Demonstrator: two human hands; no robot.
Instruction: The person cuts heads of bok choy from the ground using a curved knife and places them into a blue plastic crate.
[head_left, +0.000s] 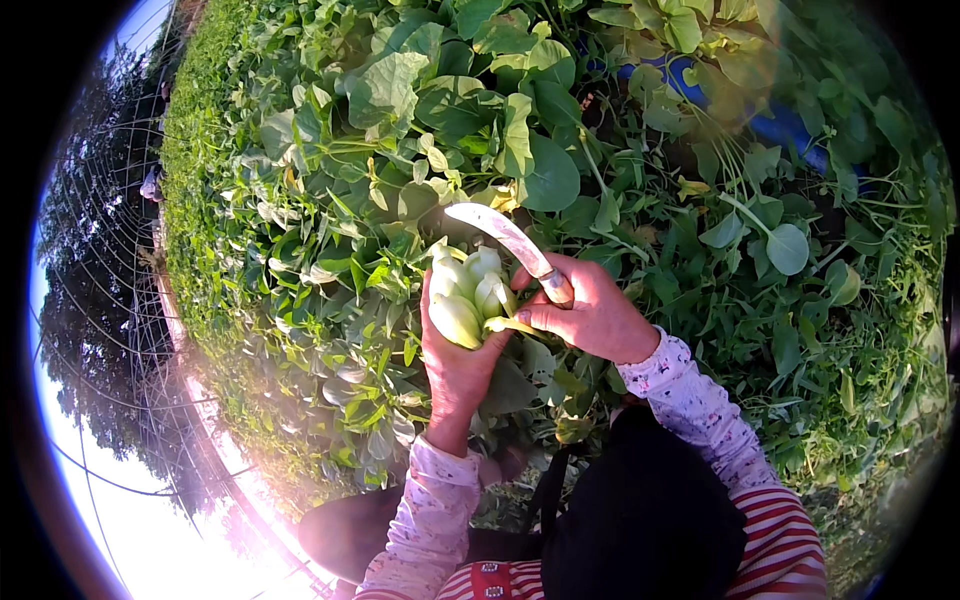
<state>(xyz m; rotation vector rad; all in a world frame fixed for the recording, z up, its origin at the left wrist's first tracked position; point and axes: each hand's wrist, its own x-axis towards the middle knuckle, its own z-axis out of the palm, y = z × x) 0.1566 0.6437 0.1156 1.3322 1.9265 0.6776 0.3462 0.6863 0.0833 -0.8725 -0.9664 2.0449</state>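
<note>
My left hand (459, 367) cradles a cluster of several plump, pale green vegetable heads (459, 311), which look like trimmed leafy-green bases. In my right hand (592, 307) is a curved harvesting knife (506, 231); its wooden handle (557, 288) sits in the fist and its blade points up and to the left, above the cluster. The right thumb and a fingertip also touch a pale yellow-green stalk (506, 325) at the cluster's right side. Whether that stalk is cut free cannot be told.
Dense leafy plants (390, 97) surround both hands. A blue object (787, 131) lies partly hidden under leaves at upper right. My dark-clothed knee (352, 529) is below. Wire netting (120, 315) edges the plot at left, where a distant person (151, 186) appears.
</note>
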